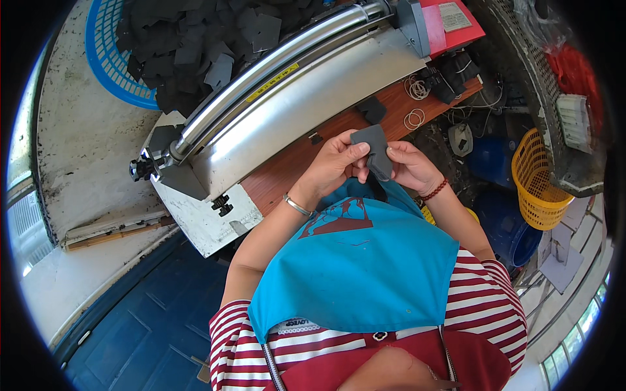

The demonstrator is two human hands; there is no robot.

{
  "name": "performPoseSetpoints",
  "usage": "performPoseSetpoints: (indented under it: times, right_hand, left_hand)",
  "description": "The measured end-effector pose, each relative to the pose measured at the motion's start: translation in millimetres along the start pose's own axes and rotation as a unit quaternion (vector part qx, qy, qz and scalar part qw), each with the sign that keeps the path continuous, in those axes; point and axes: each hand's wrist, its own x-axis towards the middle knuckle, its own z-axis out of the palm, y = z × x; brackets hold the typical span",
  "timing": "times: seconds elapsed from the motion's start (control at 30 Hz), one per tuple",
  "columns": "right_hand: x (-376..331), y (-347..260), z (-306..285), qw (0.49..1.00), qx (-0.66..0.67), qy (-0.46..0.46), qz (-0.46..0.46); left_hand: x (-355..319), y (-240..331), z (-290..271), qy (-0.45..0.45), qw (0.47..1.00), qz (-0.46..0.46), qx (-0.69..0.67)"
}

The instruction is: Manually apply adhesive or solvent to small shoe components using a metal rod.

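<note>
The left hand [336,163] and the right hand [411,166] meet in front of a blue apron [355,274], both closed around a dark grey foam piece [376,151]. The left thumb and fingers pinch its near edge, while the right hand's fingers curl around its lower right side. The piece is held upright just above the edge of a wooden bench [287,169], close to a long metal roller machine [287,85] that runs diagonally across the bench. Another dark piece [372,109] lies on the wood beside the machine, near some rubber bands [413,118]. Behind the machine, a blue basket [107,58] is heaped with dark cut pieces [195,45]. A yellow basket [535,182] sits well to the right.
</note>
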Motion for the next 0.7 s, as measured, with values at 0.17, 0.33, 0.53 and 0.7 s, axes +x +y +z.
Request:
performPoseSetpoints:
  times: [0.17,0.33,0.53,0.7]
  right_hand:
    - [5,-4,30,0.856,-0.475,0.144,-0.148]
    - [1,-10,58,0.798,-0.534,0.162,-0.228]
    - [11,-17,67,0.998,-0.030,0.000,-0.049]
    - [19,-21,73,0.940,-0.304,0.103,-0.115]
  left_hand:
    - [-10,2,14,0.175,0.883,0.141,0.412]
    - [-22,15,32,0.243,0.762,0.228,0.556]
    - [-27,25,36,0.068,0.988,0.138,0.015]
    - [-35,38,31,0.240,0.791,0.268,0.495]
